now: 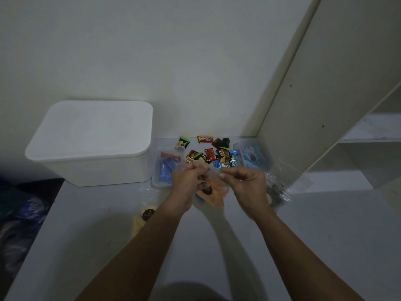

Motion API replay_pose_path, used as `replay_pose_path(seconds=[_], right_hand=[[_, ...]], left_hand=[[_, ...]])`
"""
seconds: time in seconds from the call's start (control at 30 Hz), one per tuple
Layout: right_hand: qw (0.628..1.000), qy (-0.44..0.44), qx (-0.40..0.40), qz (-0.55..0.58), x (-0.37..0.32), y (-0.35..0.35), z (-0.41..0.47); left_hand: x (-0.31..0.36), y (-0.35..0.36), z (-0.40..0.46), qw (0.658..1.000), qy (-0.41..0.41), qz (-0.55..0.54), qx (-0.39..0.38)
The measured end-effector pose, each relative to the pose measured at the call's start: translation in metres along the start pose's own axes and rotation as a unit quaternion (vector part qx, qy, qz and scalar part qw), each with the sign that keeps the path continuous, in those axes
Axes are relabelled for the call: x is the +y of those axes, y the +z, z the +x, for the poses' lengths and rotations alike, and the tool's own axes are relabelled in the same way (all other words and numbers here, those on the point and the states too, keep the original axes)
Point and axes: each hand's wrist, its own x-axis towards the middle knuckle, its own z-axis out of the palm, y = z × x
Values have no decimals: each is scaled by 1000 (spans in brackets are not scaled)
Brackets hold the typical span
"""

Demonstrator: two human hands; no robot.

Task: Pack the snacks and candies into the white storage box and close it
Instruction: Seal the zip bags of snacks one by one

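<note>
- Pale wall behind, open shelving [355, 135] on your right, and a grey-white table [325, 235] carrying everything in dim light.
- Your left hand [188, 181] and right hand [245, 183] each pinch the top edge of a clear bag [213, 187] with orange snacks inside, probably to seal it before packing.
- Your white storage box [91, 144] sits far left, its lid on, so nothing can go in yet.
- Loose candies [208, 153] lie scattered beyond your hands, near two clear trays [156, 179].

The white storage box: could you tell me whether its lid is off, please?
No, the lid sits closed on the white storage box.
</note>
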Motion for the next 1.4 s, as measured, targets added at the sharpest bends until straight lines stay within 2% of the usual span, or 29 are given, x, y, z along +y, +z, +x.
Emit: replay_pose_path(seconds=[0.2,0.4,0.67,0.8,0.93,1.07,1.27,1.4], right_hand=[[997,24,-37,-56,1,-4,-4],[995,48,-35,-75,4,-7,-3],[992,72,-17,-104,8,-14,-2],[990,93,-18,-104,13,-19,-1],[970,191,-26,-151,27,-34,3],[939,276,19,-204,46,-53,5],[897,283,118,-318,56,-72,4],[884,236,116,-386,54,-66,-3]], left_hand=[[-5,6,0,999,39,36,-1],[-14,9,2,991,90,99,-18],[-22,9,5,988,83,121,-46],[-25,9,5,990,54,116,-52],[-31,3,8,990,12,135,-35],[-41,-1,9,970,-6,231,-75],[-60,-5,12,947,-35,310,-71],[-68,-17,16,937,-32,344,-60]])
